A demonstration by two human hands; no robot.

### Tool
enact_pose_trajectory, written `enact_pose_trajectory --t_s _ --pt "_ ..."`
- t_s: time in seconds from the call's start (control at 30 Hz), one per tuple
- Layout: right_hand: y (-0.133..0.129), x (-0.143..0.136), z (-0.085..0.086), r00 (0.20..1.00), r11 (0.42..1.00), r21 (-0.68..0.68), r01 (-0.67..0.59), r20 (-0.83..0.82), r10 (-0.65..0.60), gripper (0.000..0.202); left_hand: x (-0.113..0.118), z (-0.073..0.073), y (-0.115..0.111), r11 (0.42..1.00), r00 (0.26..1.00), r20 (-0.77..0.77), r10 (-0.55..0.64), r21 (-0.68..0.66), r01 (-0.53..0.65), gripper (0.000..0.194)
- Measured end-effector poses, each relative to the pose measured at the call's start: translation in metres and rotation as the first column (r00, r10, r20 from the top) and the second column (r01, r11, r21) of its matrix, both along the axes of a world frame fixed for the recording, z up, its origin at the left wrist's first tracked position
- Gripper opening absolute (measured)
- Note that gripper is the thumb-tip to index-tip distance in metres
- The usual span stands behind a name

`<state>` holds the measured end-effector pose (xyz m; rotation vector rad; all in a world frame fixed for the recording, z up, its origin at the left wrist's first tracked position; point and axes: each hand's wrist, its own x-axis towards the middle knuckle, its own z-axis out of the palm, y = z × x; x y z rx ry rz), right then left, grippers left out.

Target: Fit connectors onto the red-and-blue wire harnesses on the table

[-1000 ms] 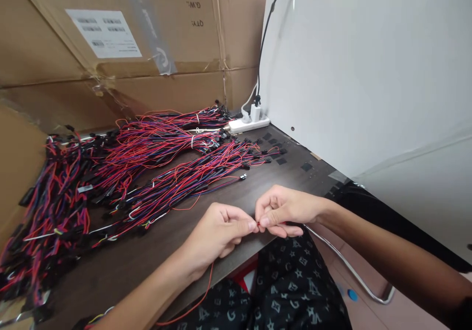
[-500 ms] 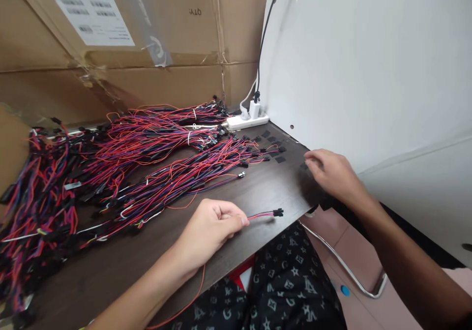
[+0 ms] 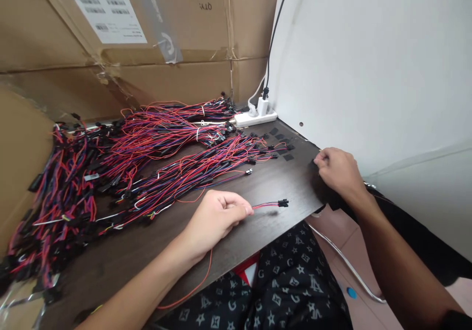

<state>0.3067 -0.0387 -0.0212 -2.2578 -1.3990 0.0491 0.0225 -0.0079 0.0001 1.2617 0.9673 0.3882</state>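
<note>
My left hand (image 3: pixel 224 214) is closed in a pinch on a thin wire cable (image 3: pixel 266 205), held just above the front part of the dark table. The cable's black connector (image 3: pixel 282 203) sticks out to the right of the fingertips, and an orange wire (image 3: pixel 206 276) hangs below the hand and loops over the front edge. At the table's right edge, by the white panel, my right hand (image 3: pixel 338 170) has its thumb and fingertips pressed together. Whatever lies between them is hidden. Small black tape pieces (image 3: pixel 288 157) lie on the table to its left.
Bundles of red, black and purple wires (image 3: pixel 191 165) cover the table's left and back. A white power strip (image 3: pixel 256 118) sits in the back corner. Cardboard boxes (image 3: pixel 177 81) stand behind, and a white panel (image 3: pixel 376 74) rises on the right. A tangled wire heap (image 3: pixel 66 192) lies far left.
The view has shifted slightly left. My right fingers have closed together at the table's right edge, where a dark patch showed beside them before. My left hand keeps its grip on the cable.
</note>
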Motion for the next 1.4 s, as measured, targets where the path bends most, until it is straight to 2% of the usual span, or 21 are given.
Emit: enact_pose_trajectory --t_s 0.07,0.1,0.17,0.2,0.23,0.3,0.37,0.43,0.6,0.77,0.87,0.93,1.0,1.07,1.13,1.3,1.4 --pt "-0.011 -0.015 0.012 0.965 0.989 0.089 -0.115 -0.224 0.133 0.011 0.0 0.0 0.0 1.0 1.0 0.002 0.005 -0.01 -0.005 0.03" --pt "-0.018 -0.024 0.019 0.91 0.966 0.141 -0.215 -0.33 0.251 0.011 0.0 0.0 0.0 1.0 1.0 0.003 0.005 -0.013 -0.005 0.03" --pt "-0.03 -0.044 0.034 0.807 0.882 0.304 -0.36 -0.374 0.458 0.013 0.001 0.0 0.0 1.0 1.0 0.003 0.003 -0.005 -0.003 0.029" --pt "-0.034 -0.054 0.039 0.742 0.819 0.353 -0.452 -0.361 0.565 0.013 0.001 0.0 -0.001 1.0 1.0 0.002 0.001 0.002 -0.001 0.029" --pt "-0.035 -0.063 0.044 0.661 0.747 0.374 -0.549 -0.353 0.662 0.013 0.001 0.0 -0.001 1.0 1.0 0.002 0.001 0.008 -0.001 0.029" --pt "-0.033 -0.078 0.046 0.52 0.631 0.339 -0.698 -0.365 0.772 0.008 0.001 0.0 -0.001 1.0 1.0 0.009 0.0 0.016 -0.001 0.028" --pt "-0.026 -0.089 0.041 0.464 0.575 0.281 -0.768 -0.376 0.802 0.007 0.001 -0.001 -0.001 1.0 1.0 0.015 -0.007 0.025 0.007 0.027" --pt "-0.019 -0.096 0.034 0.473 0.579 0.239 -0.779 -0.382 0.794 0.011 0.001 -0.002 -0.001 0.999 1.0 0.016 -0.015 0.042 0.014 0.024" --pt "-0.011 -0.106 0.023 0.486 0.657 0.192 -0.729 -0.53 0.695 0.011 0.001 -0.006 -0.001 1.0 1.0 0.012 0.0 0.016 0.0 0.015" --pt "-0.01 -0.108 0.022 0.367 0.649 0.247 -0.72 -0.658 0.658 0.02 0.001 -0.005 -0.002 0.999 0.999 0.053 0.003 -0.046 0.0 0.01" --pt "-0.008 -0.107 0.019 0.317 0.679 0.27 -0.683 -0.727 0.609 0.028 0.001 -0.004 -0.002 0.998 0.998 0.056 -0.019 -0.064 0.023 0.017" --pt "-0.007 -0.106 0.016 0.319 0.696 0.264 -0.667 -0.744 0.587 0.031 0.0 -0.006 -0.001 0.999 0.999 0.035 -0.025 -0.022 0.026 0.019" --pt "-0.006 -0.105 0.014 0.336 0.706 0.253 -0.662 -0.741 0.581 0.034 -0.002 -0.009 -0.001 0.995 1.0 0.0 -0.019 0.099 0.019 0.014" --pt "-0.005 -0.103 0.012 0.355 0.715 0.248 -0.653 -0.734 0.579 0.034 -0.003 -0.011 -0.001 0.968 0.999 -0.048 -0.012 0.25 0.024 0.01" --pt "-0.005 -0.101 0.011 0.358 0.721 0.253 -0.645 -0.733 0.578 0.034 -0.004 -0.012 -0.001 0.94 0.997 -0.078 -0.011 0.339 0.037 0.012" --pt "-0.005 -0.1 0.014 0.354 0.712 0.269 -0.648 -0.721 0.595 0.035 -0.004 -0.009 -0.001 0.962 0.999 0.018 -0.027 0.272 0.021 0.016" --pt "-0.005 -0.1 0.016 0.367 0.705 0.263 -0.659 -0.705 0.606 0.038 -0.004 -0.009 0.001 0.963 0.999 0.026 -0.025 0.267 0.018 0.016"
